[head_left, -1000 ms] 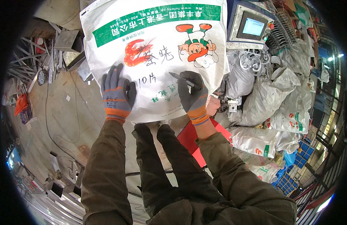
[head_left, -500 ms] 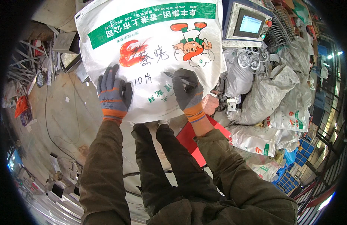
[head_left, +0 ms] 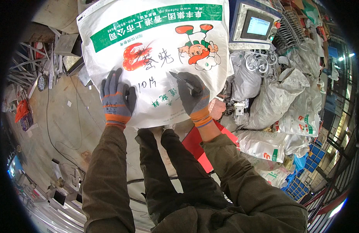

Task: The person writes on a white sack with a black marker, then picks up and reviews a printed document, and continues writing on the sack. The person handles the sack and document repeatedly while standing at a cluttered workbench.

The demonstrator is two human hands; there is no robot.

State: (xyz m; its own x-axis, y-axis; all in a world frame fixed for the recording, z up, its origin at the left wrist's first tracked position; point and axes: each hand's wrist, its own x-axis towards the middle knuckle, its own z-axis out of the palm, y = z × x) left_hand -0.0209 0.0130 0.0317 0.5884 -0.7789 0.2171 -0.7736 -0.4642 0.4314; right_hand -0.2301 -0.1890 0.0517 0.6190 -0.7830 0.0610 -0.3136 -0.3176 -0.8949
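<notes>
A large white woven sack (head_left: pixel 160 110) lies in front of me, printed with a green band, a red shrimp and a cartoon figure, all upside down to me. Black handwriting (head_left: pixel 147 83) runs across its middle. My left hand (head_left: pixel 118 99), in a grey and orange glove, rests flat on the sack's near left part with the fingers stretched out. In a matching glove, my right hand (head_left: pixel 194 95) grips a black marker pen (head_left: pixel 183 79) over the near right part. The pen's tip points up and left, just right of the lower handwriting; whether it touches the sack I cannot tell.
Beyond the sack to the right stands a control panel (head_left: pixel 258 25) with a lit screen and a red button. Filled white sacks (head_left: pixel 278 99) pile up on the right, near a red sheet (head_left: pixel 199 145). Metal strips (head_left: pixel 41 58) lie heaped at the far left; a cable (head_left: pixel 48 116) crosses the floor.
The lower line of black handwriting has gained strokes. My right hand with the marker pen has shifted very slightly away from me. My left hand stays where it was.
</notes>
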